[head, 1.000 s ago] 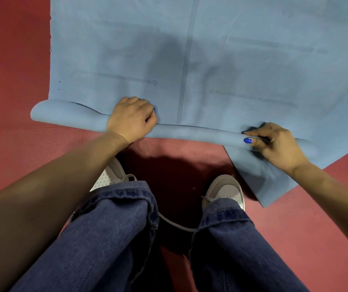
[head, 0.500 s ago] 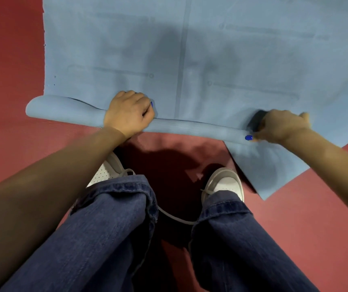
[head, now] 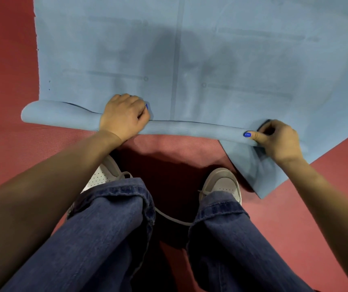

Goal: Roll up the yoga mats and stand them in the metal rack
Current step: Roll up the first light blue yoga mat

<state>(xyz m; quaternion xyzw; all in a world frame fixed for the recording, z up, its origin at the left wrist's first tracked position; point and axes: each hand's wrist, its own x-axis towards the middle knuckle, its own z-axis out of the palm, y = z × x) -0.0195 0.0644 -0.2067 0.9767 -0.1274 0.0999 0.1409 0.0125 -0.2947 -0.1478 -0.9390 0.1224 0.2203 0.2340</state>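
1. My left hand [head: 124,116] curls over the roll [head: 190,128]; my right hand [head: 278,140] pinches its right end, thumb along the front.
2. A moment ago my right hand had lifted off to the far side; now it's back, so I judge the next turn can start.
3. One blue mat [head: 211,60], barely rolled, stretches far over red floor [head: 6,60]. A second blue corner [head: 259,175] shows near right. No rack in view.

We count one blue yoga mat [head: 211,60], one red mat [head: 6,148] beneath it, two hands and two shoes.
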